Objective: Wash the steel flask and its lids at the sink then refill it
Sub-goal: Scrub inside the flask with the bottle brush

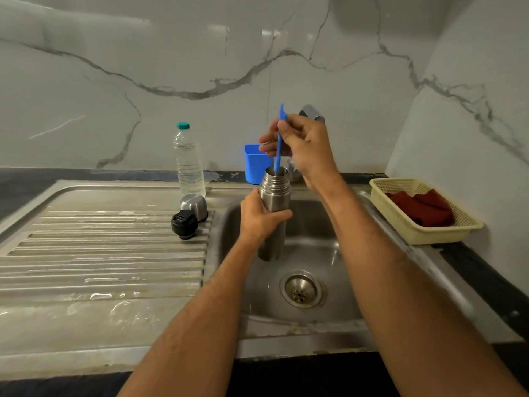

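Holding the steel flask (274, 209) upright over the sink (315, 253), left hand (259, 217) wrapped round its body | right hand (300, 144) pinching a blue brush handle (278, 150) dipped into the open mouth | steel cup lid (194, 206) and black stopper (185, 224) left on the drainboard (100, 253), touching | water bottle (188, 161) far behind them.

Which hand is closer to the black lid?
Left. The left hand grips the steel flask just right of the black lid on the drainboard. The right hand is higher and farther right, holding the blue brush handle.
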